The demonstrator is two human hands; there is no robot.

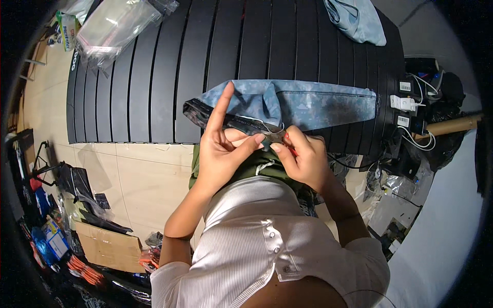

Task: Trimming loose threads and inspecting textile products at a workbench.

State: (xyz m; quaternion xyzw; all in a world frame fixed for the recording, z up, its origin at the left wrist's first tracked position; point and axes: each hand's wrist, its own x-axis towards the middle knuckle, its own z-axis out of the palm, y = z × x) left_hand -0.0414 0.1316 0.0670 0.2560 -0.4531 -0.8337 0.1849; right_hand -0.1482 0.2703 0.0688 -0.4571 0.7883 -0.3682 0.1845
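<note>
A mottled light-blue garment (318,105) lies across the near edge of the black slatted table, its long tapering part stretched to the right. It looks like a trouser leg or a sleeve. A dark edge (197,112) is turned out at its left end. My left hand (221,149) pinches the near edge of the cloth between thumb and curled fingers, its index finger pointing up. Beside it my right hand (305,156) grips the same edge. A small red thing shows by its fingers; its kind I cannot make out. A white cord (262,123) loops over the cloth above both hands.
The black slatted table (164,66) spans the view ahead. Clear plastic bags (115,31) lie at its far left, and another light-blue garment (357,20) at its far right. Chargers with white cables (405,102) sit off the right edge. A cardboard piece (110,246) is on the left floor.
</note>
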